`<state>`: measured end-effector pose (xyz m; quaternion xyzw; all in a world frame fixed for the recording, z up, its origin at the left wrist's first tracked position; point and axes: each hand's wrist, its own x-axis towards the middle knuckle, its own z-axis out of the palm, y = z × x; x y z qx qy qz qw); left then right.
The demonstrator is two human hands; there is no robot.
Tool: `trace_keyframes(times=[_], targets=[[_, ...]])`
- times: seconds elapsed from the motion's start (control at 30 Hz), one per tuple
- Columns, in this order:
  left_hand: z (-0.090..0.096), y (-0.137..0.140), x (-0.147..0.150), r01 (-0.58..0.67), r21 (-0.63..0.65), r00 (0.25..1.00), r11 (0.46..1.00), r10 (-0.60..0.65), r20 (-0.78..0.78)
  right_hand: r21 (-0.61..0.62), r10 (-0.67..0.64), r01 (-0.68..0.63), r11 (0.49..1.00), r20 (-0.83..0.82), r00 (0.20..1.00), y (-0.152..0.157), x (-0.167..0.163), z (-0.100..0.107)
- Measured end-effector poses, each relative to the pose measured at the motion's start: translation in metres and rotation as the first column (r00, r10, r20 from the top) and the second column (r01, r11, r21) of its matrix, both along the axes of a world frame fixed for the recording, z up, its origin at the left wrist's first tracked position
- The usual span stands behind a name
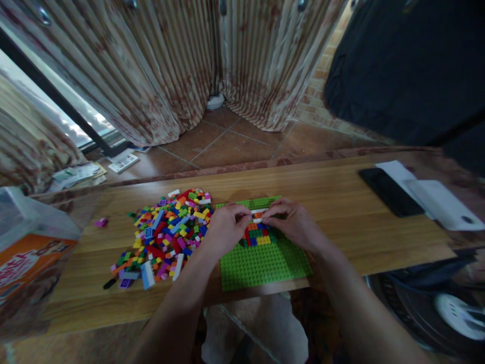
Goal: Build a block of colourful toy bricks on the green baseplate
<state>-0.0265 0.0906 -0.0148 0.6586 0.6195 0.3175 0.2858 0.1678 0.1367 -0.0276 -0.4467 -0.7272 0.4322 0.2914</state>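
A green studded baseplate (pixel 265 268) lies on the wooden table, with a patch of coloured toy bricks (pixel 261 235) built on it. My left hand (pixel 228 226) is over the plate's left part, its thumb and forefinger pinched at the left end of the white and orange bricks (pixel 259 214). What those fingers grip, if anything, is hidden. From the right, my right hand (pixel 291 222) reaches in with closed fingertips on a white toy brick (pixel 257 220) at the top of the patch. To the left of the plate spreads a large heap of loose mixed-colour bricks (pixel 170 227).
A black phone (pixel 390 192) and a white device (pixel 443 202) lie at the table's (pixel 333 182) right end. At the left stands a clear plastic container with an orange label (pixel 30 258). Curtains (pixel 182 65) hang beyond the table. A round black object (pixel 424 313) sits at lower right.
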Motion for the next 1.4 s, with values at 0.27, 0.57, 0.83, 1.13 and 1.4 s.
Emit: trace_keyframes(times=[0.27, 0.57, 0.83, 1.13, 1.4], targets=[[0.002, -0.002, 0.003, -0.028, -0.013, 1.000, 1.000, 0.027, -0.015, 0.050, -0.064, 0.061, 0.997, 0.056, 0.996, -0.001, -0.003, 0.002], [0.003, -0.003, 0.009, -0.089, -0.011, 0.994, 0.996, 0.088, -0.068, -0.065, -0.080, 0.079, 0.995, -0.002, 0.997, 0.005, 0.000, 0.002], [0.003, -0.002, 0.016, -0.173, -0.042, 0.984, 0.984, 0.170, -0.062, 0.031, -0.120, 0.117, 0.993, 0.107, 0.987, 0.003, -0.006, 0.004], [0.005, 0.000, 0.017, -0.192, -0.042, 0.976, 0.981, 0.186, -0.112, 0.029, -0.132, 0.130, 0.991, 0.107, 0.985, 0.002, -0.007, 0.003], [0.004, 0.000, 0.018, -0.166, -0.036, 0.983, 0.986, 0.162, -0.082, 0.030, -0.095, 0.092, 0.995, 0.109, 0.990, 0.004, -0.007, 0.004]])
